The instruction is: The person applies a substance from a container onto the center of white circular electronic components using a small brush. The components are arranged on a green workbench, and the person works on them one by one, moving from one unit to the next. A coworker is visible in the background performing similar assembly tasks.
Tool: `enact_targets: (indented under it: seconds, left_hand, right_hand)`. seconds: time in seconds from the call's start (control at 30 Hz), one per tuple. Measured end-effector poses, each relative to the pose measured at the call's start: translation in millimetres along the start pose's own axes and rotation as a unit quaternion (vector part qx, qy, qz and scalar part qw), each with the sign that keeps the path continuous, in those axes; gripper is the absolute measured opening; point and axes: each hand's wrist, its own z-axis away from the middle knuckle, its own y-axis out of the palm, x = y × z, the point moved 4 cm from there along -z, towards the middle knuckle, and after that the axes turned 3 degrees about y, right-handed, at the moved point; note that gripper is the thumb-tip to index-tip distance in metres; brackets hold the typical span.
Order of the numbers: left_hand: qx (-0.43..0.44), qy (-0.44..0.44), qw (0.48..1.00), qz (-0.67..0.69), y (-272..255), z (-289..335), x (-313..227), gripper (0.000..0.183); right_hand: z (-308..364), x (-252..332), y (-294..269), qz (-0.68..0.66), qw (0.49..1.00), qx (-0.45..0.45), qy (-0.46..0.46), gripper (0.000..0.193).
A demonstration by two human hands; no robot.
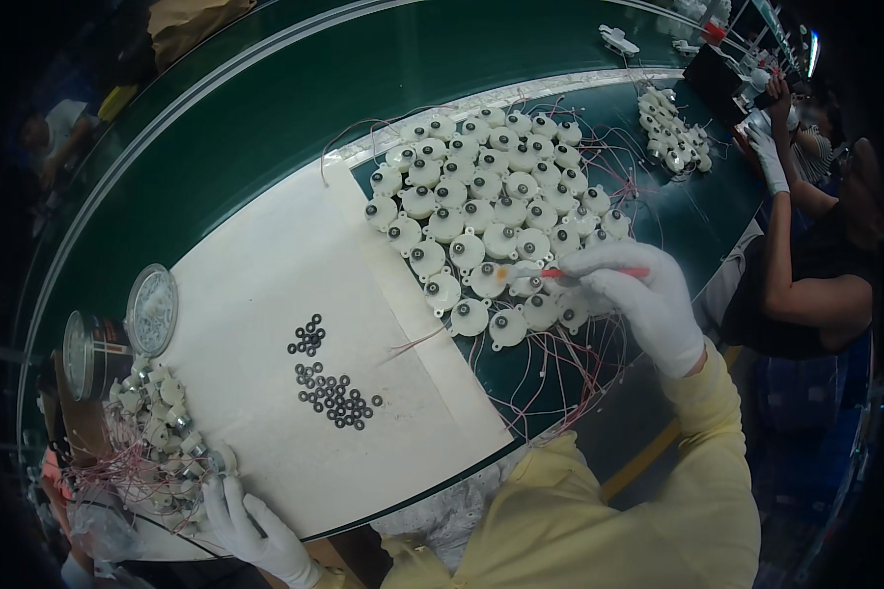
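My right hand (648,299), in a white glove, is closed on a thin brush (523,274) with a red handle. The brush tip is over a dense group of round white motors (465,251), near one toward the front. Each motor stands with a dark shaft piece upward, and pink wires trail from the group. At the lower left, my gloved left hand (255,535) has its fingers stretched out and apart. Its fingertips lie by the edge of a heap of loose white motors (182,447) with tangled reddish wires; whether they touch one is unclear.
Small black rings (339,398) lie scattered on a white sheet (265,265). A round tin (88,355) and a clear round container (153,309) stand at the left. Another motor cluster (673,133) sits far right, near a co-worker (810,245). A green surface (295,88) curves behind.
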Motion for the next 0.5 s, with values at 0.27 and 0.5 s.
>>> enact_targets:
  seconds: [0.27, 0.5]
  left_hand:
    - [0.003, -0.018, 1.000, 0.021, 2, -5, -5, 0.030]
    - [0.003, -0.013, 1.000, 0.013, 2, -3, -1, 0.029]
  right_hand:
    - [-11, 0, 11, 0.096, 0.994, 0.041, -0.034, 0.023]
    - [-3, 6, -10, 0.069, 0.997, 0.013, -0.025, 0.024]
